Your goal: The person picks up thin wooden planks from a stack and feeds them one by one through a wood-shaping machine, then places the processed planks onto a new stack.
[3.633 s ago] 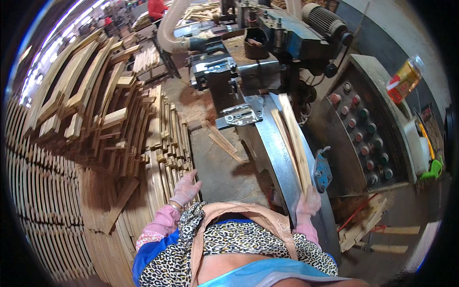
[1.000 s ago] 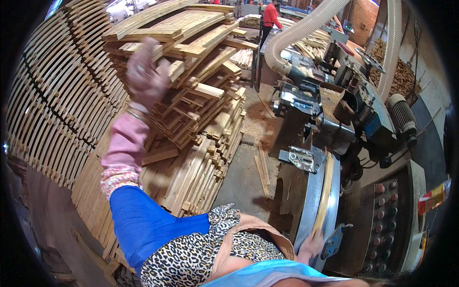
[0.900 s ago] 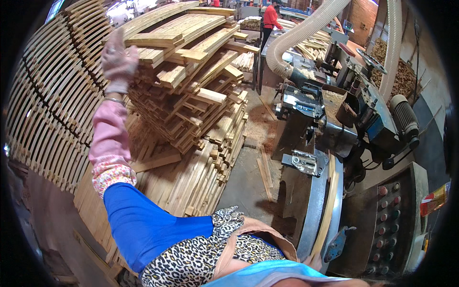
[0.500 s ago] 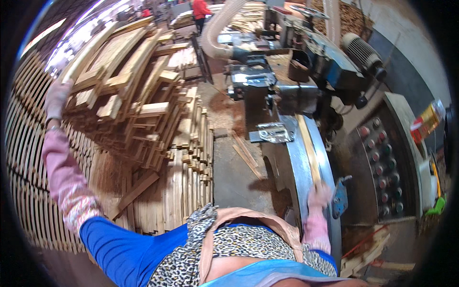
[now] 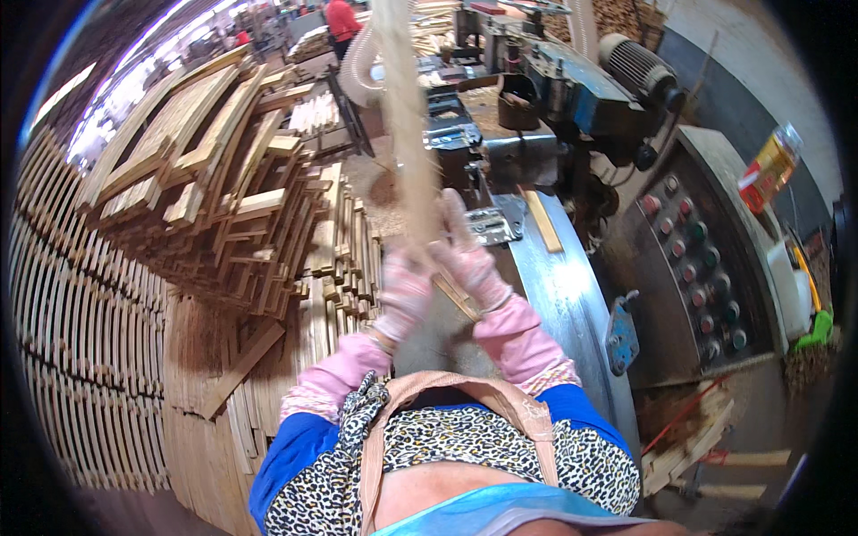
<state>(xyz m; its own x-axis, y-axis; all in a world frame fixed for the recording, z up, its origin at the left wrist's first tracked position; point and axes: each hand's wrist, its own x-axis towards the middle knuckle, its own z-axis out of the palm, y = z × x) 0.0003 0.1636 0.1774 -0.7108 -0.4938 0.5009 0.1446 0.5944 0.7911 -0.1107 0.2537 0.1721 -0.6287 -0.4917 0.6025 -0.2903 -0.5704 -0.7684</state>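
Both gloved hands meet in front of my body on a long wooden strip (image 5: pixel 407 116), blurred by motion, which rises up and away from me. My left hand (image 5: pixel 405 290) is closed around its lower part. My right hand (image 5: pixel 469 263) grips it from the other side, some fingers stretched upward along the wood. The strip's near end sticks out below, between my wrists. To the right, another wooden piece (image 5: pixel 542 221) lies on the machine's shiny metal table (image 5: pixel 572 295), its far end at the machine head, with no hand on it.
A tall stack of wooden boards (image 5: pixel 170 152) stands at the left, beside rows of curved slats (image 5: pixel 85 357). On the right are a control panel (image 5: pixel 693 259) with several buttons, a bottle (image 5: pixel 773 165) and a motor (image 5: pixel 639 71). A person in red (image 5: pixel 341 22) is far off.
My left hand has come from the board stack to the middle, and a long strip is now held there. My right hand has left the piece on the metal table, which lies farther in.
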